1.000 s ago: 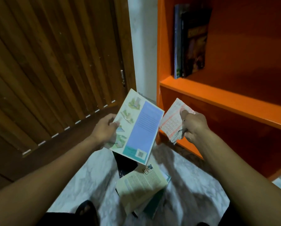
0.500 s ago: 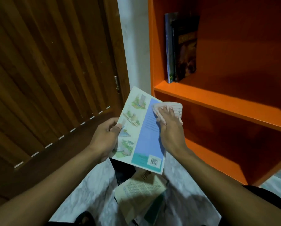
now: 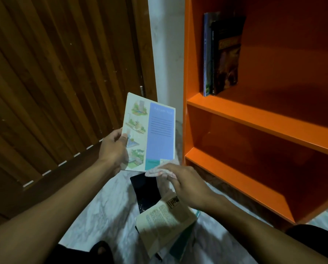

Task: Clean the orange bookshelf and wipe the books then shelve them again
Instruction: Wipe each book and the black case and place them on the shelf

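Note:
My left hand (image 3: pixel 112 149) grips the left edge of a thin book (image 3: pixel 151 134), held upright with its back cover toward me: small pictures beside a lilac text panel. Against that cover's bottom right corner my right hand (image 3: pixel 184 184) presses a pale cloth (image 3: pixel 155 171) flat. The orange bookshelf (image 3: pixel 254 119) stands to the right. Two dark books (image 3: pixel 222 54) stand upright at the left end of its upper shelf. The two lower shelves hold nothing that I can see.
A loose pile of books (image 3: pixel 159 218) lies on the pale marble floor (image 3: pixel 102 216) below my hands, a black one under a cream one. A brown slatted wooden door (image 3: pixel 54 82) fills the left. A white wall strip (image 3: pixel 165 54) separates door and shelf.
My right hand brought the cloth from beside the book onto its cover, then slid it from the top down to the bottom right corner. The book now stands more upright.

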Tool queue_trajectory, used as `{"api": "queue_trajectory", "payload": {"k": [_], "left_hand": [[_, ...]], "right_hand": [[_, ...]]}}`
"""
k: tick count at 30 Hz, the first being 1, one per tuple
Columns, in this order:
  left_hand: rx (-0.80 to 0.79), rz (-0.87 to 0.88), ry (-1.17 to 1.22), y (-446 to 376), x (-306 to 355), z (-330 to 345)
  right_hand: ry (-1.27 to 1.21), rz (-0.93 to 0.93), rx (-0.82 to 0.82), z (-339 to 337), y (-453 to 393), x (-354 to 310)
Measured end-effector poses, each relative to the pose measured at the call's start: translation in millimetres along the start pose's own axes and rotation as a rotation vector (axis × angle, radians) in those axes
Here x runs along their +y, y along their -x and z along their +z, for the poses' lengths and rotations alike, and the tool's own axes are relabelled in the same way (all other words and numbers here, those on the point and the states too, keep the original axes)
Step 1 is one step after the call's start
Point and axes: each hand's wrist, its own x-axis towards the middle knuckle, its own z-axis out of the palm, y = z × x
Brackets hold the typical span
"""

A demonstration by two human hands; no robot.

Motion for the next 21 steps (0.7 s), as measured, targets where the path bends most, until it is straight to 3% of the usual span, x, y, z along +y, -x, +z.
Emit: {"api": "queue_trajectory", "payload": {"k": [2,7,10,15,21], "left_hand": [[-0.046,0.003,-0.058,3.8,-2.1,-0.3],[-0.210,0.134,-0.274,23.8,-7.9,9.7],[-0.331,0.216,-0.376,39.6,-10.4,19.9],[-0.483,0.159,-0.342,59.2,-9.3,35.4],[-0.391,-0.100,0.006,55.8,0.6,42.4]], "right_hand": [[-0.048,0.041,0.095,-15.3,-3.7,-3.4],[-0.285,0.281,0.541,-44.8,-29.0,10.7],[-0.318,0.303,0.676,-52.5,-43.1,19.0],[-0.267,0.340,0.640,-42.2,-55.4,21.8],[-0.279,0.189,0.403,-0.4,-38.3,5.5]]}}
